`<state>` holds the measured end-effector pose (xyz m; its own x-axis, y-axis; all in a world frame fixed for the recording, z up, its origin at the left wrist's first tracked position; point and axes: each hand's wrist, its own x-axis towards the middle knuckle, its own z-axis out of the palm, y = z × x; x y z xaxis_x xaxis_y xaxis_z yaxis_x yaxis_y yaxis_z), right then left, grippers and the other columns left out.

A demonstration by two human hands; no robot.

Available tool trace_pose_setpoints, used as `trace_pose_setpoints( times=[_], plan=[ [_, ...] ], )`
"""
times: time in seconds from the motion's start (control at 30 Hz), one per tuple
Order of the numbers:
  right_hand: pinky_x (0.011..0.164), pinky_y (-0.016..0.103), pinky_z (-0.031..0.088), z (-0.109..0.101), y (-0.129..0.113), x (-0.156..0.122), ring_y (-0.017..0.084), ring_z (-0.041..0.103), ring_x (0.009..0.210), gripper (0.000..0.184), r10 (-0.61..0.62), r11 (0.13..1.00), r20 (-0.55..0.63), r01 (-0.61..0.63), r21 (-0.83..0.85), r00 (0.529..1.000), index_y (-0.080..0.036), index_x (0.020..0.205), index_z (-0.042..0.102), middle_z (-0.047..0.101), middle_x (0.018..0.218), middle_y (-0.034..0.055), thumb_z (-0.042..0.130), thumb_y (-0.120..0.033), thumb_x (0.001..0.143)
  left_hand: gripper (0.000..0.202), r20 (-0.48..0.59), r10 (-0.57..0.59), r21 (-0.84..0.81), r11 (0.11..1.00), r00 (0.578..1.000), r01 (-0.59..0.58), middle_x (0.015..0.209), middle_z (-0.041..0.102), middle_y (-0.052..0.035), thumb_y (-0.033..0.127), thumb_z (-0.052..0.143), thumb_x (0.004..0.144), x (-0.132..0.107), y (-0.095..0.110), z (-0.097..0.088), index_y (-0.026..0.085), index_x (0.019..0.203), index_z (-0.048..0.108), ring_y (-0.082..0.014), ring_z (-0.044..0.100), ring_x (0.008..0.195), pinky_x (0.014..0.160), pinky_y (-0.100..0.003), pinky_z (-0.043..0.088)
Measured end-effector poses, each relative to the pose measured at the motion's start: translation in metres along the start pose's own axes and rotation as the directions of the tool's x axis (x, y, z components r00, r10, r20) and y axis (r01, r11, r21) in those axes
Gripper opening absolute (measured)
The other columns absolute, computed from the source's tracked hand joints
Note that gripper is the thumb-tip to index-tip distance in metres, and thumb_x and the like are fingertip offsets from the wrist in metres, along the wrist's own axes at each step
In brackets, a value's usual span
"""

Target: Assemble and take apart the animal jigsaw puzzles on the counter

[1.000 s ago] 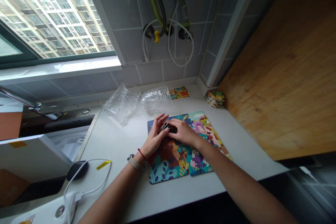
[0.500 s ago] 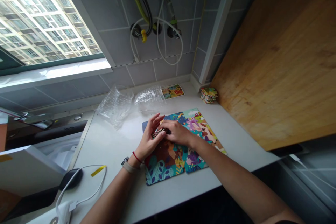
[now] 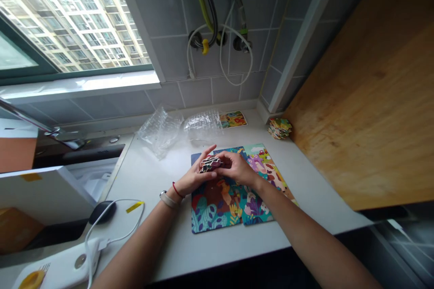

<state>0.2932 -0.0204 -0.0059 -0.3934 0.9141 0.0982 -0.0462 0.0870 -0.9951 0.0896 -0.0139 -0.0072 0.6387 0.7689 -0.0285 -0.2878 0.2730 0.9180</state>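
My left hand point(image 3: 192, 180), with a red string and a watch at its wrist, holds a small stack of jigsaw puzzle pieces point(image 3: 210, 164) from the left, one finger raised. From the right, the fingers of my right hand point(image 3: 238, 170) close on the same stack. Edges of the pieces face up between both hands. Directly below lies a colourful illustrated puzzle point(image 3: 217, 212) with dark blue and brown areas and leaves. Its right part point(image 3: 271, 176) shows animals and a small red vehicle. My hands and right forearm cover some of it.
Behind the puzzle lie crumpled bubble wrap point(image 3: 161, 133) and a small picture card point(image 3: 233, 119). Another stack of puzzle pieces point(image 3: 280, 128) stands by the wooden panel point(image 3: 339, 113). At left are a sink with a faucet point(image 3: 73, 143), a white power bank point(image 3: 64, 262) and its cable.
My hands have parted slightly, and the stack of puzzle pieces now shows more plainly between them. The camera has turned a little left, so the scene sits farther right.
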Motion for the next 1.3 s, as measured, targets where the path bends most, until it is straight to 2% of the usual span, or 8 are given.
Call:
trace_pose_setpoints(
  times=[0.23,0.53,0.67,0.8,0.93,1.1,1.2,1.3],
  plan=[
    [0.089,0.037,0.058,0.005,0.003,0.0,0.024,0.068,0.102,0.029,-0.162,0.893,-0.095,0.105,-0.437,0.982,-0.021,0.108,0.074,0.068,0.108,0.007,0.08,-0.028,0.08,0.066,-0.086,-0.001,0.065,0.998,0.996,0.007,0.139,0.068,-0.0103,0.033,0.084,0.086,0.006,-0.005,0.003,0.024,0.146,0.06,-0.0298,0.062,0.131,0.113,-0.04,0.047],
    [0.063,0.026,0.057,-0.024,-0.033,0.0,0.014,0.069,0.078,0.044,-0.085,0.848,-0.278,-0.077,-0.524,0.957,-0.021,0.121,0.069,0.06,0.132,0.0111,0.075,-0.047,0.085,0.066,-0.225,-0.076,-0.269,0.963,0.971,0.014,0.117,0.072,-0.0095,0.022,0.085,0.075,0.011,-0.006,0.004,0.023,0.134,0.054,-0.0224,0.074,0.09,0.062,-0.028,0.06],
    [0.077,0.033,0.058,-0.052,-0.064,-0.01,0.02,0.072,0.09,0.046,0.152,0.662,-0.145,-0.21,-0.72,0.978,-0.022,0.123,0.071,0.067,0.126,0.0104,0.076,-0.044,0.083,0.057,-0.231,-0.07,-0.318,0.948,0.971,-0.008,0.114,0.072,-0.0089,0.014,0.083,0.068,0.013,-0.006,0.002,0.02,0.12,0.059,-0.0209,0.072,0.088,0.059,-0.026,0.057],
    [0.097,0.043,0.054,-0.07,-0.091,-0.031,0.031,0.069,0.108,0.059,0.45,0.303,-0.118,-0.275,-0.913,0.885,-0.019,0.126,0.071,0.07,0.123,0.0131,0.086,-0.037,0.072,0.05,-0.207,-0.064,-0.406,0.913,0.976,-0.026,0.119,0.072,-0.011,0.008,0.081,0.065,0.012,-0.006,0.0,0.02,0.108,0.059,-0.0203,0.072,0.091,0.066,-0.028,0.059],
    [0.107,0.048,0.049,-0.053,-0.107,-0.059,0.039,0.062,0.127,0.078,0.623,0.034,-0.216,-0.302,-0.953,0.752,-0.017,0.138,0.064,0.064,0.138,0.019,0.09,-0.041,0.069,0.05,-0.225,-0.076,-0.45,0.893,0.971,-0.034,0.109,0.073,-0.0085,0.006,0.082,0.067,0.012,-0.003,0.0,0.02,0.108,0.056,-0.0166,0.072,0.082,0.067,-0.026,0.06],
    [0.118,0.053,0.041,0.001,-0.104,-0.094,0.046,0.038,0.152,0.13,0.695,-0.096,-0.292,-0.318,-0.943,0.657,-0.021,0.166,0.029,0.019,0.173,0.0242,0.098,-0.048,0.059,0.048,-0.234,-0.108,-0.422,0.907,0.966,-0.001,0.106,0.072,-0.0077,0.007,0.081,0.071,0.011,-0.001,0.001,0.02,0.111,0.058,-0.0166,0.072,0.08,0.062,-0.025,0.06],
    [0.122,0.056,0.035,0.018,-0.094,-0.111,0.05,0.021,0.158,0.144,0.698,-0.122,-0.303,-0.309,-0.943,0.649,-0.028,0.169,0.015,0.004,0.177,0.0205,0.1,-0.045,0.055,0.046,-0.234,-0.114,-0.415,0.91,0.966,0.007,0.106,0.072,-0.0081,0.007,0.081,0.072,0.011,0.0,0.001,0.019,0.111,0.06,-0.0162,0.071,0.078,0.061,-0.026,0.061],
    [0.123,0.056,0.036,0.014,-0.084,-0.126,0.045,0.024,0.158,0.117,0.632,-0.06,-0.244,-0.268,-0.962,0.736,-0.032,0.168,0.023,0.016,0.176,0.017,0.09,-0.047,0.074,0.045,-0.23,-0.105,-0.405,0.914,0.968,0.003,0.105,0.071,-0.0079,0.008,0.081,0.073,0.01,0.0,0.001,0.019,0.111,0.061,-0.0157,0.07,0.077,0.061,-0.026,0.062]
  ],
)
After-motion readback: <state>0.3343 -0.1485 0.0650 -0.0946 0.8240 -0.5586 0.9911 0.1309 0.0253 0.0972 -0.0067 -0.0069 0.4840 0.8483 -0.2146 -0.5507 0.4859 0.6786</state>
